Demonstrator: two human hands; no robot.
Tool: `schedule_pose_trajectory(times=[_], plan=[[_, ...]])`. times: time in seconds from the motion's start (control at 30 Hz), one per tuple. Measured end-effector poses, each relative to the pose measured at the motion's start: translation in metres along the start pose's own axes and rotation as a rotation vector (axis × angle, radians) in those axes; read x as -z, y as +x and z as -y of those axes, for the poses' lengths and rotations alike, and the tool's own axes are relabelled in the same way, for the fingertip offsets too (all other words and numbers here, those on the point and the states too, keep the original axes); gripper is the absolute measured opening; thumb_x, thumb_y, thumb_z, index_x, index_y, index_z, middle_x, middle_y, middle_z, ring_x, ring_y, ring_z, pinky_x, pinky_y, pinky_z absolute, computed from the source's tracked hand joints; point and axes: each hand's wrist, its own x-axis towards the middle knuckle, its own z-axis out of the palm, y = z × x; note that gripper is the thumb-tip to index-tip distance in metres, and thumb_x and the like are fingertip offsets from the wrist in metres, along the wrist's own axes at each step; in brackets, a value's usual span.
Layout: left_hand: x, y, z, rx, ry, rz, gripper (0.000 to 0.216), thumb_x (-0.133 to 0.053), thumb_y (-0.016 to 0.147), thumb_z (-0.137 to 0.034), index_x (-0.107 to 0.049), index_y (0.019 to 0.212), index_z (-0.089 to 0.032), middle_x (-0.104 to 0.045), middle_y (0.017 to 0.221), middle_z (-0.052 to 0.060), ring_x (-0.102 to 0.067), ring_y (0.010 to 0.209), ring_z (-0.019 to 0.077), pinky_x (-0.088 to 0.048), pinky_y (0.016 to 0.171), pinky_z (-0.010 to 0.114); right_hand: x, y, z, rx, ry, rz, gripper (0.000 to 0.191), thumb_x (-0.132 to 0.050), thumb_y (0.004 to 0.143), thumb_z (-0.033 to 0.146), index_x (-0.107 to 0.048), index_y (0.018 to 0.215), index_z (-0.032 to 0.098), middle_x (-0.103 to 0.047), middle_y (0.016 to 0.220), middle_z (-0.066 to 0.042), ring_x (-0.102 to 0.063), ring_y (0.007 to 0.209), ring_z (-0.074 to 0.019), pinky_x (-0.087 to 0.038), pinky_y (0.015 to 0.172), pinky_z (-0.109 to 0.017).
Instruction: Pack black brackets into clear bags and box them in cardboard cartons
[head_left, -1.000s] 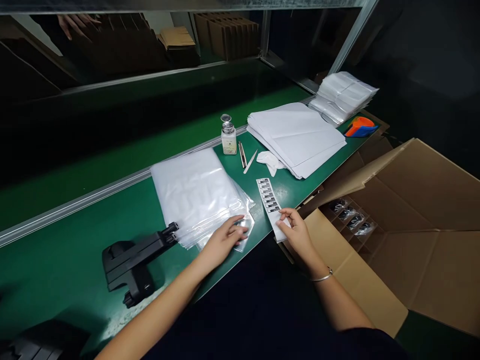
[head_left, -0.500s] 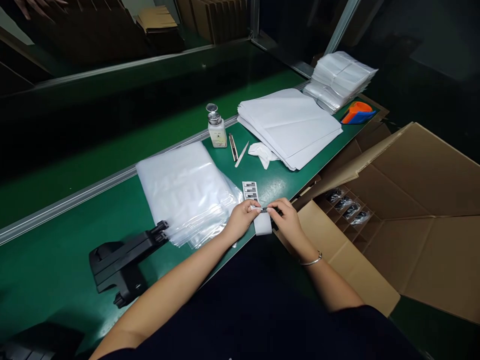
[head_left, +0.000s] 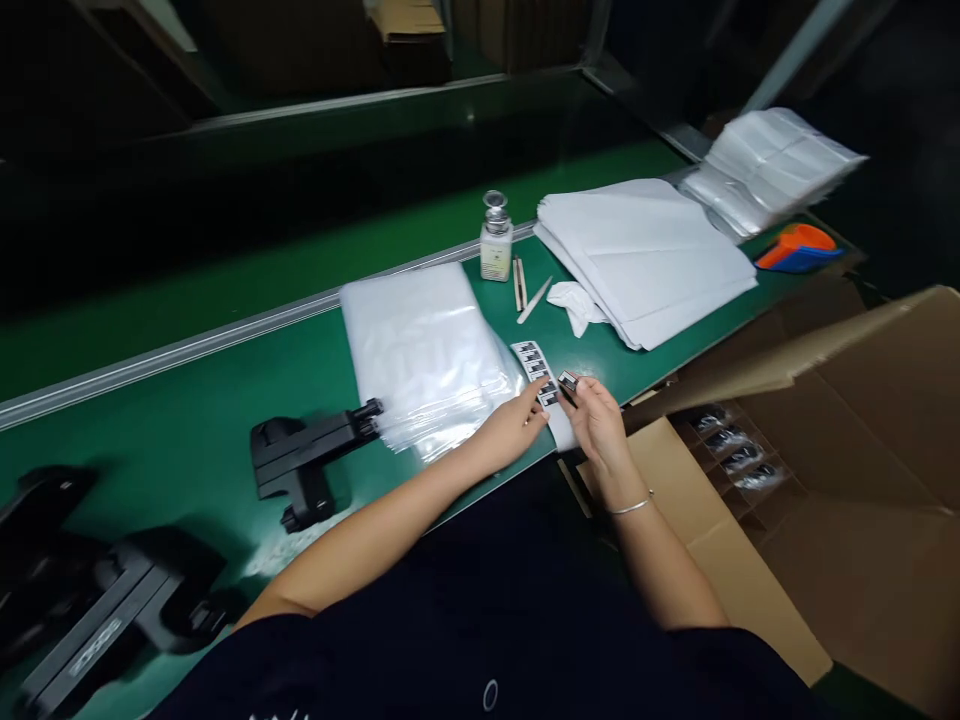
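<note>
Between the thumb and fingers of my right hand (head_left: 600,425) is a small black-and-white label (head_left: 568,381), raised just over a strip of labels (head_left: 534,362). The strip lies at the front edge of the green bench, with several printed labels on its far part and bare white backing (head_left: 561,428) nearest me. My left hand (head_left: 514,432) rests at the strip's left side; its index finger reaches out onto the labels and the thumb is apart from it. A stack of clear plastic bags (head_left: 420,340) lies just left of that hand.
Black plastic parts (head_left: 307,465) lie on the bench (head_left: 187,400) at left. Behind are a pump bottle (head_left: 496,245), a cutter knife (head_left: 519,284), tweezers (head_left: 535,300), a crumpled white cloth (head_left: 576,305) and white sheets (head_left: 649,250). At right stands an open carton (head_left: 862,420) with dividers.
My hands have parted: the right one now lifts a label, while the left has its index finger on the strip. More labels show. The view has swung left, revealing more black parts.
</note>
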Motion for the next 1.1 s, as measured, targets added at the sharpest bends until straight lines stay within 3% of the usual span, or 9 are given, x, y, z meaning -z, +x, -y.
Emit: schedule_pose_trajectory(times=[0.07,0.13,0.27,0.37,0.53,0.63,0.77,1.0,1.1], plan=[[0.030,-0.025,-0.006,-0.038,0.165,-0.079,0.044,-0.064,0.080,-0.030,-0.064,0.123,-0.024,-0.070,0.084,0.004,-0.064,0.082,0.0260,-0.047,0.088,0.037,-0.006,0.016,-0.009,-0.036,0.048,-0.009,0.033,-0.080,0.067,0.043,-0.057,0.076,0.022,-0.068,0.093,-0.002,-0.065,0.090,-0.0174,-0.053,0.090,-0.040],[0.072,-0.055,-0.002,-0.042,0.311,-0.272,0.033,-0.060,0.083,-0.034,-0.070,0.113,-0.025,-0.072,0.091,0.006,-0.064,0.092,0.0287,-0.046,0.094,0.039,-0.011,0.030,-0.014,0.013,0.050,-0.047,0.032,-0.083,0.063,0.039,-0.059,0.075,0.021,-0.069,0.093,-0.001,-0.065,0.089,-0.0160,-0.051,0.092,-0.039],[0.160,-0.113,0.040,0.055,0.581,-0.780,0.035,-0.046,0.089,-0.025,-0.067,0.116,-0.018,-0.062,0.126,0.012,-0.047,0.129,0.0321,-0.030,0.114,0.047,-0.026,0.046,-0.013,0.172,0.054,-0.112,0.027,-0.083,0.061,0.033,-0.063,0.072,0.019,-0.069,0.090,0.000,-0.065,0.087,-0.0139,-0.049,0.092,-0.035],[0.190,-0.146,0.077,0.181,0.577,-0.913,0.040,-0.040,0.090,-0.021,-0.060,0.125,-0.016,-0.050,0.138,0.015,-0.035,0.139,0.0300,-0.023,0.118,0.051,-0.047,0.041,-0.010,0.202,0.002,-0.025,0.018,-0.076,0.070,0.033,-0.066,0.076,0.019,-0.068,0.092,-0.001,-0.064,0.089,-0.0153,-0.047,0.093,-0.038],[0.162,-0.173,0.102,0.195,0.431,-0.885,0.040,-0.046,0.092,-0.031,-0.055,0.129,-0.020,-0.050,0.127,0.013,-0.047,0.128,0.0249,-0.033,0.114,0.046,-0.107,0.008,-0.016,0.289,-0.338,0.268,0.014,-0.068,0.077,0.031,-0.063,0.069,0.020,-0.067,0.105,-0.005,-0.058,0.109,-0.0238,-0.035,0.106,-0.047],[0.140,-0.179,0.106,0.157,0.348,-0.881,0.039,-0.043,0.093,-0.031,-0.052,0.129,-0.020,-0.047,0.131,0.013,-0.045,0.130,0.0245,-0.033,0.114,0.048,-0.151,-0.021,-0.027,0.215,-0.499,0.540,0.015,-0.063,0.079,0.031,-0.061,0.067,0.022,-0.066,0.112,-0.007,-0.053,0.120,-0.0274,-0.032,0.109,-0.049],[0.127,-0.178,0.113,0.079,0.280,-0.906,0.036,-0.039,0.095,-0.028,-0.049,0.128,-0.020,-0.044,0.137,0.013,-0.041,0.135,0.0237,-0.033,0.115,0.047,-0.199,-0.054,-0.050,0.207,-0.680,0.790,0.016,-0.059,0.078,0.029,-0.055,0.063,0.024,-0.066,0.109,-0.008,-0.054,0.118,-0.0271,-0.032,0.108,-0.049],[0.126,-0.175,0.111,0.061,0.254,-0.893,0.036,-0.041,0.094,-0.024,-0.048,0.129,-0.021,-0.045,0.137,0.013,-0.042,0.134,0.0229,-0.034,0.114,0.046,-0.220,-0.063,-0.070,0.194,-0.917,0.830,0.019,-0.055,0.077,0.028,-0.047,0.060,0.023,-0.066,0.104,-0.007,-0.058,0.108,-0.0255,-0.006,0.115,-0.057],[0.127,-0.177,0.109,0.066,0.243,-0.884,0.036,-0.041,0.095,-0.025,-0.048,0.130,-0.020,-0.044,0.139,0.013,-0.041,0.134,0.0230,-0.034,0.114,0.046,-0.220,-0.061,-0.069,0.170,-0.948,0.838,0.020,-0.055,0.077,0.029,-0.048,0.060,0.022,-0.066,0.104,-0.006,-0.059,0.107,-0.0253,-0.003,0.115,-0.056]])
